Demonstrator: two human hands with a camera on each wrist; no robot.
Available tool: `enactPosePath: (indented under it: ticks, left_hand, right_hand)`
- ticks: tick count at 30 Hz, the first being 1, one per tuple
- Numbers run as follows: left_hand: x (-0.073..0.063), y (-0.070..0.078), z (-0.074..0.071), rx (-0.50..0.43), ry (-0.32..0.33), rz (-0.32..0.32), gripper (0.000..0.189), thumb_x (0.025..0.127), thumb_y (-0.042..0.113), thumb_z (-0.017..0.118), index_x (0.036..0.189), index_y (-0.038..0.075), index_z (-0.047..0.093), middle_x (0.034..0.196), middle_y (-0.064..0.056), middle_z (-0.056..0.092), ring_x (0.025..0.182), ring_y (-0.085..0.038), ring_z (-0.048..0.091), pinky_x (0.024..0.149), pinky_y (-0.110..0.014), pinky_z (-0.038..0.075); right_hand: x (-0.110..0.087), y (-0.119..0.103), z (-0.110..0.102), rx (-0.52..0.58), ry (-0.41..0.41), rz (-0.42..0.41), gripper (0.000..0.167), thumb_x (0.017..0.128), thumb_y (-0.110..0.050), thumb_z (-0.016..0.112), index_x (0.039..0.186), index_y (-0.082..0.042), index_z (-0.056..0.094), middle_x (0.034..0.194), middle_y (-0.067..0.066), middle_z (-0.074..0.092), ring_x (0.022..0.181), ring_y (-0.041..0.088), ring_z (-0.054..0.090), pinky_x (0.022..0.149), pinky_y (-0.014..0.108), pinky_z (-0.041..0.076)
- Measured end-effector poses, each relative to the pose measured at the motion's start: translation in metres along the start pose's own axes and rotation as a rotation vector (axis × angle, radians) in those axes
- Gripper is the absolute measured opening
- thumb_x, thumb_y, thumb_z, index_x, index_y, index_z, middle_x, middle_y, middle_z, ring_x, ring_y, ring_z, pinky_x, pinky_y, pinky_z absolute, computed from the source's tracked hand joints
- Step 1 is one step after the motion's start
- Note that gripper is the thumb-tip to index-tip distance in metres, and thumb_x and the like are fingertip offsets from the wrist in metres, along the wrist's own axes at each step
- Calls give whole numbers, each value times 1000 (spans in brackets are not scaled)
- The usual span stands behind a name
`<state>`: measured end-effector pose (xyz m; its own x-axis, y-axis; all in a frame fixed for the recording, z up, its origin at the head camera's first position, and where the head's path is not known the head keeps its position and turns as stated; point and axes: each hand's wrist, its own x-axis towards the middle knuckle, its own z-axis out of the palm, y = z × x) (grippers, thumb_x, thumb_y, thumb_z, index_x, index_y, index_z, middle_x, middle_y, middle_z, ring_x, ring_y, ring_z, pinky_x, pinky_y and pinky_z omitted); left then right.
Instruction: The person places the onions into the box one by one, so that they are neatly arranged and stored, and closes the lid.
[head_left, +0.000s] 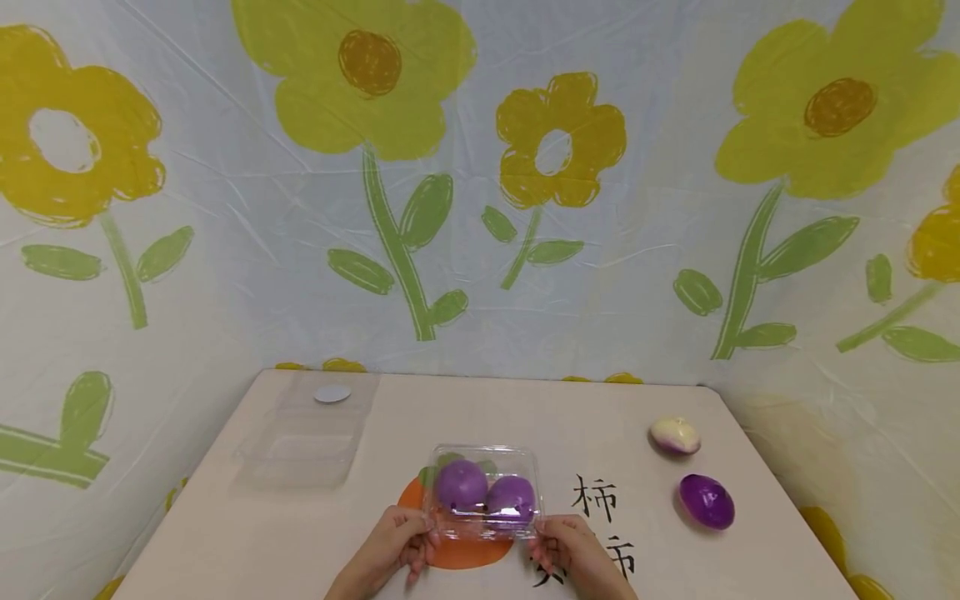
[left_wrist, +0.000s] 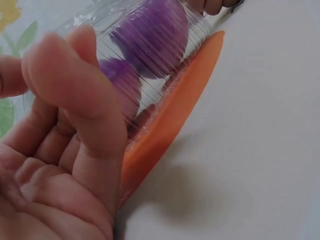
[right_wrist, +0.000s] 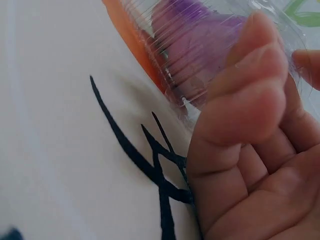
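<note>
The clear box (head_left: 517,462), with two purple balls (head_left: 462,483) inside, sits at the lower centre of the frame over the orange print (head_left: 468,555); the left hand (head_left: 393,543) pinches its near left corner and the right hand (head_left: 572,546) its near right, each with thumb and curled fingers nearly together. Handling the rim well probably calls for light, matched pressure from both thumbs, since thin plastic may buckle if one side gets squeezed harder. Keeping it level should stop the balls rolling; whether the near edge is fastened, I cannot tell.
</note>
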<state>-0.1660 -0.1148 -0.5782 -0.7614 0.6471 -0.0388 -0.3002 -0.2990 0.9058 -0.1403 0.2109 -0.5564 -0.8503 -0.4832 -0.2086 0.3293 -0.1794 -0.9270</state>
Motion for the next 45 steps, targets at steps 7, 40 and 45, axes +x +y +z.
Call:
enactPosePath:
  ticks: [7, 40, 45]
  left_hand:
    - [-3, -1, 3, 11, 5, 27, 39, 100, 6, 45, 87, -31, 42, 69, 1, 67, 50, -3, 56, 44, -20, 51]
    - [6, -8, 0, 35, 44, 74, 33, 97, 4, 47, 73, -18, 52, 69, -3, 68, 52, -7, 58, 46, -22, 53]
    - [4, -6, 0, 37, 50, 86, 38, 95, 2, 44, 84, -34, 36, 69, -4, 69, 51, -6, 59, 46, -23, 53]
  right_hand:
    - [0, 2, 1, -5, 3, -15, 28, 100, -14, 49, 86, -9, 73, 76, -2, 70, 61, 4, 56, 57, 16, 48]
    - [1, 4, -4, -19, -35, -61, 29, 102, -11, 45, 94, 0, 71, 82, 0, 69, 71, 7, 59, 65, 19, 52]
    - [2, 3, -3, -20, -36, -56, 29, 103, -12, 45, 99, 0, 71, 85, 0, 68, 73, 7, 59, 67, 19, 52]
